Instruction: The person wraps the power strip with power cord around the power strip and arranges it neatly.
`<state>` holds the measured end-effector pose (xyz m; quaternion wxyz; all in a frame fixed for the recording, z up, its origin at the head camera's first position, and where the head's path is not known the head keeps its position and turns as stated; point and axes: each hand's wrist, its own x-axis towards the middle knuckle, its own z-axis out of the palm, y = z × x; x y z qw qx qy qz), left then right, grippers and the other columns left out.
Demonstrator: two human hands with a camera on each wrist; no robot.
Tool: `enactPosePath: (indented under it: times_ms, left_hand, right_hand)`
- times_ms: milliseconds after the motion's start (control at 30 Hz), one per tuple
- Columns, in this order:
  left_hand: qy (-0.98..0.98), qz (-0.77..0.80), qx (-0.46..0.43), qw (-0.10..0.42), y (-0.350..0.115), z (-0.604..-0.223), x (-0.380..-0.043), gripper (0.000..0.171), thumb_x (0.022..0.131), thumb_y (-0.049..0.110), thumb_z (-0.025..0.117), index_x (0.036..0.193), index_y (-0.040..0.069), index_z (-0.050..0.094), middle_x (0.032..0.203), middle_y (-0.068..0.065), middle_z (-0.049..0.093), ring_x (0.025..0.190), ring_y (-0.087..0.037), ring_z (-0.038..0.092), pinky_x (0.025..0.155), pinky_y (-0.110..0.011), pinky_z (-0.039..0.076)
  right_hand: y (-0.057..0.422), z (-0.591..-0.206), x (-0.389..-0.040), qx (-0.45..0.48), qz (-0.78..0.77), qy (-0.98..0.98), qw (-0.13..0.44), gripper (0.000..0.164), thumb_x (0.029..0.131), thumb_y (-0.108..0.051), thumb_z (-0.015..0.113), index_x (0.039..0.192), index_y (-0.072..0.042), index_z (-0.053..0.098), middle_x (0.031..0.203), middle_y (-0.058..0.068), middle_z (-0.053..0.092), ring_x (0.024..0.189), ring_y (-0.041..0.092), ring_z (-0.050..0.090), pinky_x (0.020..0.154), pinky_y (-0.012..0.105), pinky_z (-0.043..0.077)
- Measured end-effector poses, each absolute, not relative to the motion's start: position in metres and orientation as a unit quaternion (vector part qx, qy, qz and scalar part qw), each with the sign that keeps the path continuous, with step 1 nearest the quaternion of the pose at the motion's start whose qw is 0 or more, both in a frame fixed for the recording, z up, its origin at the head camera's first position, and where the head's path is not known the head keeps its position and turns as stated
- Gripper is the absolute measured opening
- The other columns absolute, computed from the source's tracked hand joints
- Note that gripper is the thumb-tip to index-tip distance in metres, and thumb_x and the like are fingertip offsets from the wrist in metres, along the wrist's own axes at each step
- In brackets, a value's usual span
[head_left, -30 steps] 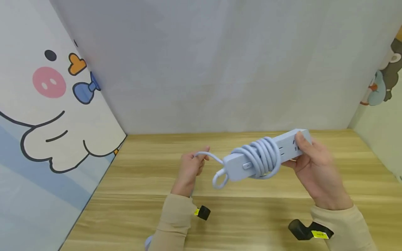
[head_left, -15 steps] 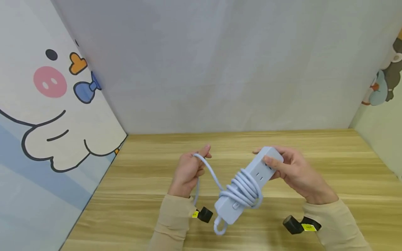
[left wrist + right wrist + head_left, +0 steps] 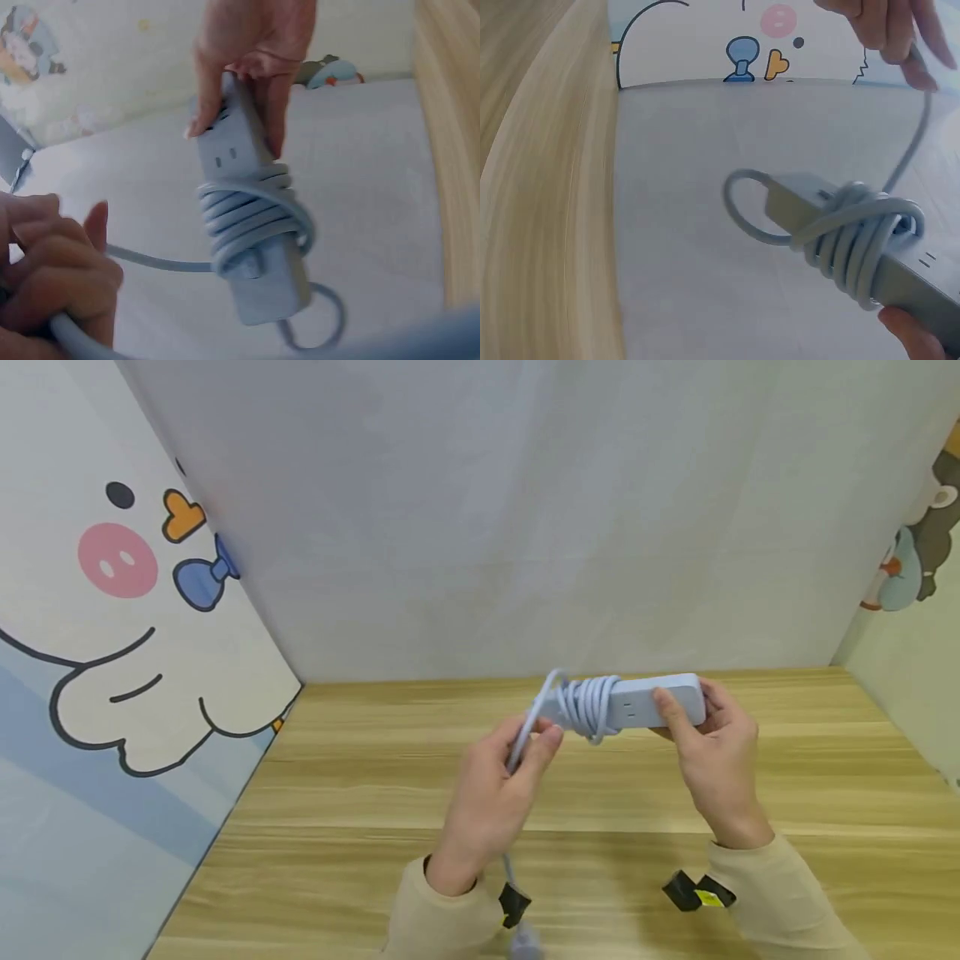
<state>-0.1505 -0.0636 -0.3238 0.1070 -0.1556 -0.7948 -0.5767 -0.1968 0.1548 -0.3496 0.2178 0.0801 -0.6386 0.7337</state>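
Observation:
A white power strip is held up above the table, roughly level, its outlets facing me. My right hand grips its right end, thumb on the outlet face. Several turns of its power cord wrap the other half of the strip. From the coil the cord rises in a loop and runs down into my left hand, which holds it between curled fingers. Below that hand the free cord hangs past the wrist to a blurred pale plug. The left wrist view shows a small cord loop at the strip's end.
A wood-grain table lies under both hands. A pale grey wall stands behind it, with a cartoon-printed panel on the left and another printed panel on the right. Black wrist cameras sit on both sleeves.
The power strip has swung from a steep tilt to nearly level, its coiled end rising. My left hand has moved right, close to the coil, with the cord over it. The plug now shows below.

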Motion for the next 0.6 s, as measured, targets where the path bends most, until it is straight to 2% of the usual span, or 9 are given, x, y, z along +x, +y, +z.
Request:
enactPosePath:
  times_ms: [167,300,367,467,567,600]
  left_hand:
    - [-0.792,-0.526,-0.309,0.016,-0.036,-0.329,-0.140,0.040,0.112,0.030,0.037,0.125,0.007,0.067,0.060,0.006,0.038,0.048,0.000,0.030,0.047,-0.017,0.030]
    - [-0.765,-0.519,-0.377,-0.056,-0.034,-0.329,-0.136,0.038,0.112,0.025,0.038,0.138,0.007,0.059,0.059,0.003,0.042,0.050,0.001,0.036,0.055,-0.014,0.037]
    - [-0.747,-0.518,-0.408,-0.091,-0.037,-0.328,-0.136,0.039,0.112,0.021,0.037,0.146,0.006,0.052,0.060,-0.001,0.045,0.053,0.002,0.038,0.058,-0.013,0.040]
    - [-0.710,-0.525,-0.435,-0.177,-0.046,-0.328,-0.141,0.044,0.112,0.017,0.036,0.155,0.009,0.041,0.066,-0.005,0.048,0.055,0.001,0.040,0.057,-0.014,0.040]
    - [-0.678,-0.532,-0.435,-0.262,-0.057,-0.332,-0.152,0.042,0.112,0.018,0.035,0.151,0.004,0.046,0.064,-0.003,0.045,0.052,-0.003,0.038,0.054,-0.016,0.037]
    - [-0.669,-0.538,-0.430,-0.280,-0.060,-0.336,-0.157,0.040,0.112,0.020,0.036,0.138,-0.001,0.058,0.063,-0.002,0.046,0.051,-0.004,0.038,0.056,-0.016,0.038]
  right_hand:
    - [0.160,-0.343,-0.197,0.035,0.850,-0.458,0.258,0.018,0.097,-0.004,0.066,0.110,0.007,0.064,0.100,0.013,0.068,0.089,0.018,0.075,0.075,0.032,0.063]
    - [0.163,-0.332,-0.190,0.057,0.897,-0.371,0.234,0.019,0.099,-0.006,0.062,0.110,0.010,0.062,0.101,0.015,0.068,0.088,0.023,0.075,0.077,0.035,0.063]
    - [0.164,-0.328,-0.185,0.080,0.915,-0.343,0.199,0.018,0.102,-0.007,0.058,0.110,0.008,0.063,0.102,0.015,0.069,0.090,0.023,0.075,0.079,0.036,0.063]
    - [0.166,-0.323,-0.180,0.125,0.940,-0.297,0.112,0.023,0.106,-0.012,0.050,0.111,0.005,0.065,0.104,0.014,0.071,0.093,0.024,0.075,0.084,0.037,0.063]
    - [0.169,-0.321,-0.177,0.165,0.955,-0.245,0.019,0.029,0.109,-0.017,0.042,0.114,0.003,0.062,0.107,0.015,0.071,0.095,0.026,0.074,0.087,0.037,0.062]
    - [0.170,-0.320,-0.176,0.174,0.958,-0.227,-0.004,0.030,0.110,-0.019,0.040,0.115,0.003,0.060,0.108,0.016,0.070,0.095,0.026,0.073,0.087,0.037,0.062]
